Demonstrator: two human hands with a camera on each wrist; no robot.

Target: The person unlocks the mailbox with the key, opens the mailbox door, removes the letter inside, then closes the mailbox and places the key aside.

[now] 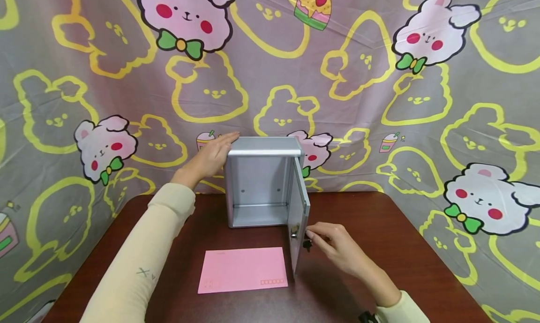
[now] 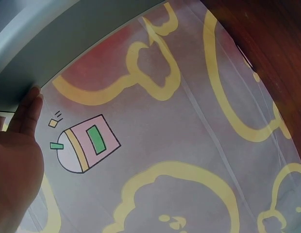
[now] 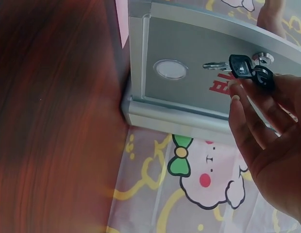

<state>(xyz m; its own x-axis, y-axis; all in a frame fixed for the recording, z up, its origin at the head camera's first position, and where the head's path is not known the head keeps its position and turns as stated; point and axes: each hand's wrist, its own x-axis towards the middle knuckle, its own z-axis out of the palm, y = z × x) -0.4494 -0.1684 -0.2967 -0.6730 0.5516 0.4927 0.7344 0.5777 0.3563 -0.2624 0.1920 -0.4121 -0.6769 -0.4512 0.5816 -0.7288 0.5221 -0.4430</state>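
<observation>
A silver-grey metal lockbox (image 1: 266,146) stands upright on the table, its front door (image 1: 298,206) swung outward on the right side. My left hand (image 1: 213,154) rests with straight fingers on the box's upper left corner. At the door's free edge, my right hand (image 1: 337,245) pinches the black head of a key (image 3: 263,78) that sits at the round lock (image 3: 263,59). A second key (image 3: 242,66) dangles beside it on the same ring, its blade pointing away from the hand. The door's outer face shows red lettering (image 3: 221,86) and a round pale window (image 3: 171,69).
A pink envelope (image 1: 243,270) lies flat on the dark wooden table (image 1: 358,215) in front of the box, close to the open door's lower edge. A patterned cloth (image 1: 358,102) with rabbit drawings hangs behind and around the table.
</observation>
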